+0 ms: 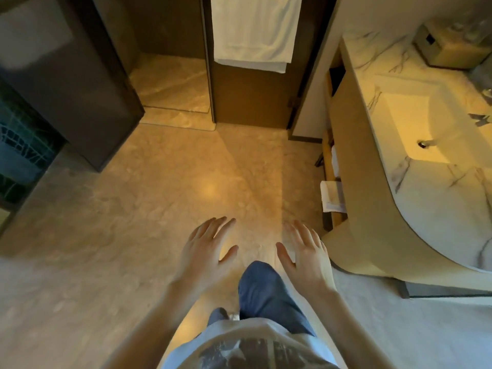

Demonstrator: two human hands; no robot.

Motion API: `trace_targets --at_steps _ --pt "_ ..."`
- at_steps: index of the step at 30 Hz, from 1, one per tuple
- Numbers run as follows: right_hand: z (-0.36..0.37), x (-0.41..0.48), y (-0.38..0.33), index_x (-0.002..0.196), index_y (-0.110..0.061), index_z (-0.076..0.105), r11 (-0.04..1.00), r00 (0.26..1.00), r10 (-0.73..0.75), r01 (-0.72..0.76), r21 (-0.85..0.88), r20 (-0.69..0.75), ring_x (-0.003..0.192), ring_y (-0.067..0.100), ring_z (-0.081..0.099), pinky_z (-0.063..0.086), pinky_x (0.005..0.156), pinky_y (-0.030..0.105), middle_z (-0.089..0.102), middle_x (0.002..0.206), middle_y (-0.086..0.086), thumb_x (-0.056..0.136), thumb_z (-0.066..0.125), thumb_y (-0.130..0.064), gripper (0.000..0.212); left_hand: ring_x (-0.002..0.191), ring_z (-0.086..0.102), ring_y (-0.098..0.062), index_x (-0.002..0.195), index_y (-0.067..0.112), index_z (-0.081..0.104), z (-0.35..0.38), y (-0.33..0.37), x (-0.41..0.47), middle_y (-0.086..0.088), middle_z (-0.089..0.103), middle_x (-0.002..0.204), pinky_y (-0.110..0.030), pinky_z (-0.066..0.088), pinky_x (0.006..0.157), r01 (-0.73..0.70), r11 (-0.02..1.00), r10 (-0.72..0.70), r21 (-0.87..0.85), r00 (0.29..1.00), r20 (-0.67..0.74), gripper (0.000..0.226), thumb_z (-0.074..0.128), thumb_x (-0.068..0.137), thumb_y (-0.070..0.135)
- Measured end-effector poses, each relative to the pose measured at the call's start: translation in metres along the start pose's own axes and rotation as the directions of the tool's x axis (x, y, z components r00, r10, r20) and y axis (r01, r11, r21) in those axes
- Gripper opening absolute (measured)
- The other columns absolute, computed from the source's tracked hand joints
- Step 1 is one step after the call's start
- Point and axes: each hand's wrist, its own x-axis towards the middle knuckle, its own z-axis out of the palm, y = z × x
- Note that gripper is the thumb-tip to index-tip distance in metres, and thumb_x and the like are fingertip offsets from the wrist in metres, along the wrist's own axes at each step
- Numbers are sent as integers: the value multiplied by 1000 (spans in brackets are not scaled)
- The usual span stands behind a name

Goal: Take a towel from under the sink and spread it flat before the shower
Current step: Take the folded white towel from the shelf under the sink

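A folded white towel lies on the shelf under the sink counter at the right, partly hidden by the counter's edge. Another white item shows on the same shelf farther back. The sink basin is set in the marble top. My left hand and my right hand are held out over the floor with fingers spread, holding nothing. My right hand is just left of the counter's near corner. The shower entrance lies ahead past a low floor step.
A large white towel hangs on the brown door ahead. A dark cabinet stands at the left. A tissue box sits on the counter's far end. Beige marble floor stretches between me and the shower. My blue-trousered leg steps forward below.
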Motion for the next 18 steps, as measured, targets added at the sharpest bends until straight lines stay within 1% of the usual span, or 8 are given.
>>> trace_targets --at_steps 4,7,10,14,16,18 --pt "11 79 18 147 -30 33 999 997 36 -37 3 62 133 19 42 41 106 39 42 149 -4 97 33 -54 55 127 48 -18 139 22 44 11 -20 64 4 52 138 -36 43 101 33 999 -33 -24 999 12 53 43 93 48" --pt "10 148 34 146 -29 33 999 997 31 -33 33 72 132 20 42 45 104 41 44 147 -4 96 28 -56 57 126 49 -19 139 19 46 13 -30 132 1 53 137 -37 45 101 39 999 -38 -29 999 33 54 45 93 46" --pt "-3 216 50 145 -25 37 998 998 15 -18 55 55 129 23 44 46 101 43 46 145 0 98 37 -47 52 129 46 -19 140 17 46 8 -36 207 0 52 139 -36 43 103 23 1000 -23 -6 999 33 55 42 94 47" --pt "-26 302 73 142 -19 42 996 1000 6 -6 91 -1 125 25 48 48 98 43 50 140 4 97 45 -38 48 129 43 -14 141 20 41 4 -35 308 4 50 140 -29 39 103 -22 1000 22 0 1000 18 54 40 96 50" --pt "-36 341 85 142 -18 43 998 999 -19 22 53 -44 124 24 49 46 99 41 51 138 5 96 48 -35 49 129 43 -15 141 20 41 5 -34 353 2 50 140 -33 41 103 -42 999 42 -1 999 18 55 40 95 50" --pt "-43 374 95 140 -15 46 999 995 -34 37 22 -99 122 25 50 44 101 43 54 134 6 95 50 -33 48 129 43 -17 140 19 42 6 -35 389 0 50 139 -36 42 103 -52 999 52 -2 999 13 55 41 94 49"
